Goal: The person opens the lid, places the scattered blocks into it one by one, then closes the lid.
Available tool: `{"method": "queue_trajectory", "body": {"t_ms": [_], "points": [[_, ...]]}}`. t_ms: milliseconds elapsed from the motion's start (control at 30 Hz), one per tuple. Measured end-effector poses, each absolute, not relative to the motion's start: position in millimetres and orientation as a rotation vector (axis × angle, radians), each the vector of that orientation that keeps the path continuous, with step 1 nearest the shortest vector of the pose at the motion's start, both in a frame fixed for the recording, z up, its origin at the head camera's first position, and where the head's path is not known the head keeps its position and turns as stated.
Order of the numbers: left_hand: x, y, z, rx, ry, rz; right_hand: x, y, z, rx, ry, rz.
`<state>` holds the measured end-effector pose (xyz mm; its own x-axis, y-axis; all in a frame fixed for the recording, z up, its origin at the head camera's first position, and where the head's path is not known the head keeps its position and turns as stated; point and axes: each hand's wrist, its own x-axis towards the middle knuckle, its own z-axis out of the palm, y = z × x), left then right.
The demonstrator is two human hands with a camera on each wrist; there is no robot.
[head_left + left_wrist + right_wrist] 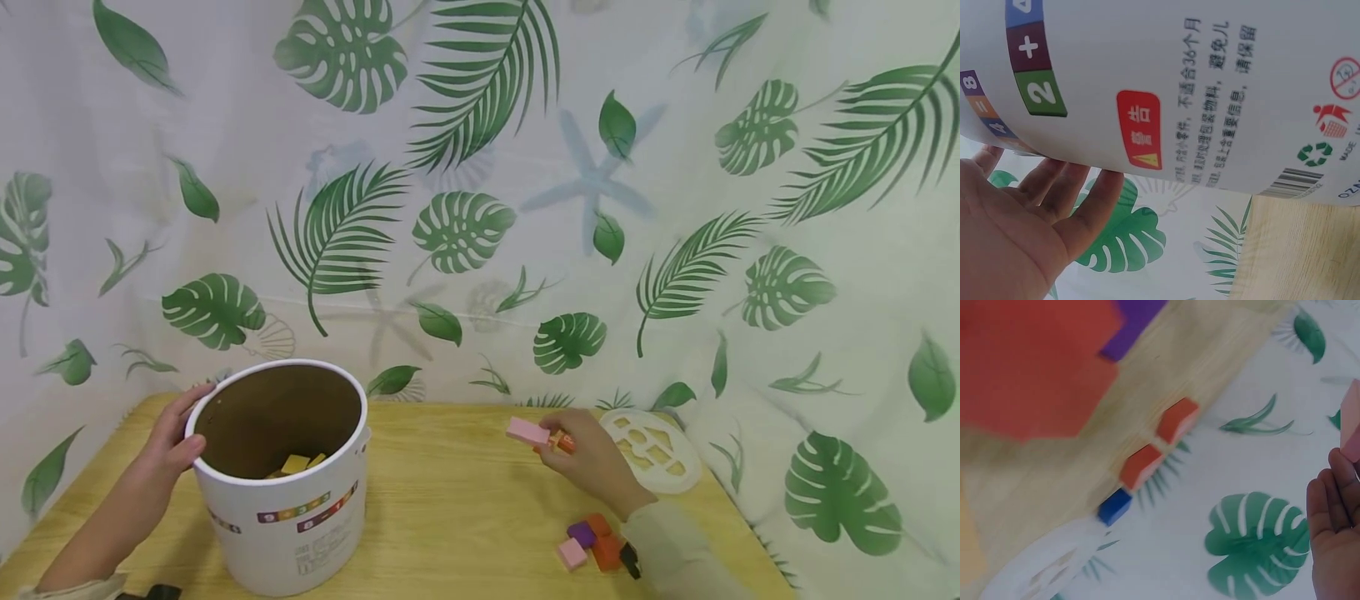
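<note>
Bucket (262, 542): upright, mouth up.
Left hand (168, 437): partly curled, gripping the bucket near its top.
Right hand (585, 458): nearly closed, pinching pink block (527, 431).
Pink block: above table (450, 517), long axis roughly crosswise, left end facing the bucket.

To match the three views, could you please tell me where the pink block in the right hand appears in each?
Head: the pink block, right of centre, below mid-height, in the right hand.
Left wrist: not in the picture.
Right wrist: pink block at the right edge, partly cut off.
Shared landmark: the leaf-print backdrop, seen in all three.
</note>
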<state>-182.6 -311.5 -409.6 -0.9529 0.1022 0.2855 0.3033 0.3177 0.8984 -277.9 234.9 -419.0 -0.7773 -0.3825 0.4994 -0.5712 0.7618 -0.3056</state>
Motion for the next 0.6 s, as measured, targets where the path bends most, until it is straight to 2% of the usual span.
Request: {"method": "queue_trajectory", "body": {"t_ms": [367, 600], "points": [[-185.5, -308.6, -412.0, -0.412, -2.323, -1.730, -265.3, 173.4, -380.7, 0.803, -2.344, 0.824], [-185.2, -309.3, -408.5, -0.324, -2.395, -1.780, -253.2, 117.0, -353.9, 0.931, -2.179, 0.952]]}}
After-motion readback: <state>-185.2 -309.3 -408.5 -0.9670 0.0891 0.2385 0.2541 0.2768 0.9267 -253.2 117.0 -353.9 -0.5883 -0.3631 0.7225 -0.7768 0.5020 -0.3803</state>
